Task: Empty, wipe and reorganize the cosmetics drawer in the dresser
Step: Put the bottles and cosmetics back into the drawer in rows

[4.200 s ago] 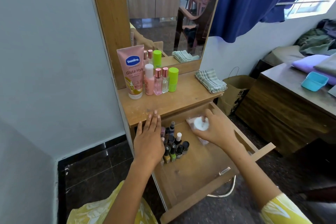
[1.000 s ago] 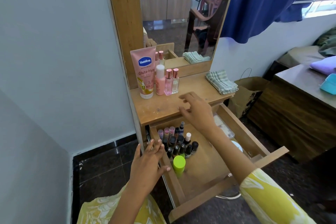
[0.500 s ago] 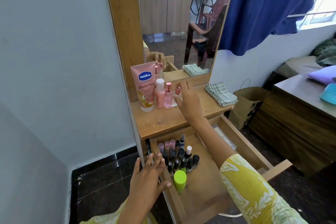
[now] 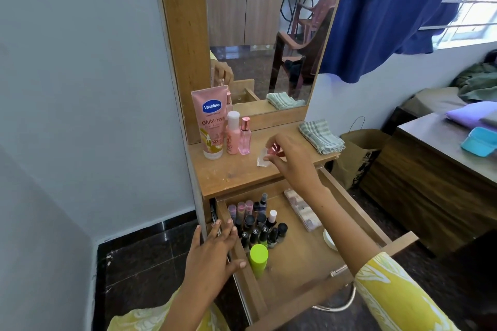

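Observation:
The wooden drawer stands pulled out below the dresser top. Inside it are several nail polish bottles, a green bottle, a clear palette and a white round jar. My right hand hovers over the dresser top and pinches a small clear bottle with a pink cap, tilted. My left hand rests with straight fingers on the drawer's left wall. A pink Vaseline tube, a pink bottle with a white cap and a pink perfume bottle stand at the mirror.
A folded striped cloth lies at the right of the dresser top. A brown paper bag stands on the floor beside a wooden table holding a blue box. A blue curtain hangs at the right.
My right hand took the small pink-capped bottle from the row at the mirror and lifted it away toward the right. My left hand stayed on the drawer's left wall.

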Demonstrator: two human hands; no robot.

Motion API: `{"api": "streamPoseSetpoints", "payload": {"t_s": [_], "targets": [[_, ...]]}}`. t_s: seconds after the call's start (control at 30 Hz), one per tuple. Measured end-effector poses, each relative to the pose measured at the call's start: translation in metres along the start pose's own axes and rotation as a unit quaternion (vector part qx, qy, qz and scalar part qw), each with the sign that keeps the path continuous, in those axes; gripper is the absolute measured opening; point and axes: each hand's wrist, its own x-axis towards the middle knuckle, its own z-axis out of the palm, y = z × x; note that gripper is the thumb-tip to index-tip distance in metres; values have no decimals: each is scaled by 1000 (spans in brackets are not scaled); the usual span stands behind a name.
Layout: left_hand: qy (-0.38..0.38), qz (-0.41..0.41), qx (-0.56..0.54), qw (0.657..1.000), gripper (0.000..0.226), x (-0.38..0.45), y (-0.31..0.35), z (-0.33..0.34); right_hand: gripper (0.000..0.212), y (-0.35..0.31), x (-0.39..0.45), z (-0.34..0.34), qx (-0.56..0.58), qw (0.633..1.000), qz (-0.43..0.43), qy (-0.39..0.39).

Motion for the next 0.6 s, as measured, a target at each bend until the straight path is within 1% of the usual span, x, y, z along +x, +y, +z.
{"api": "streamPoseSetpoints", "payload": {"t_s": [0.1,0.2,0.27,0.33,0.43,0.53,0.6], "targets": [[0,-2,6,1000,72,0,1,1,34,-4,11,-6,-3,999,25,-30],[-1,-4,10,1000,72,0,2,1,31,-6,21,-2,-37,998,30,-29],[0,-4,7,1000,72,0,2,2,35,-4,21,1,-50,998,37,-20],[2,-3,2,1000,71,0,2,2,45,0,18,3,-40,998,51,-19],[5,-1,-3,1000,71,1,1,2,60,-2,12,3,-21,997,67,-40],[9,0,0,1000,71,0,0,2,60,-11,5,-6,3,997,64,-45],[10,2,-1,1000,71,0,0,3,57,-20,-6,-16,43,994,69,-72]]}}
